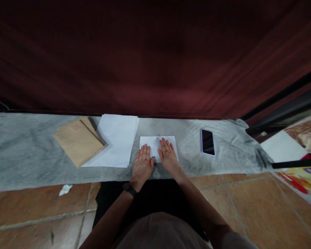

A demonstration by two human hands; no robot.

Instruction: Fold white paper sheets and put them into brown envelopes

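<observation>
A small white rectangle of paper (154, 141), which looks folded, lies on the grey cloth in front of me. My left hand (143, 163) rests flat on its left part, fingers stretched out and close together. On the right part of the paper lies my right hand (168, 155), also flat, with the thumb a little apart. Left of my hands is a stack of white paper sheets (119, 141). Several brown envelopes (79, 141) overlap the left side of that stack.
A phone (207, 142) with a pale purple case lies to the right on the grey cloth (28, 152). Dark red fabric (155, 69) rises behind the far edge. Tiled floor shows below, with a crumpled white scrap (65, 189). Dark bars stand at the right.
</observation>
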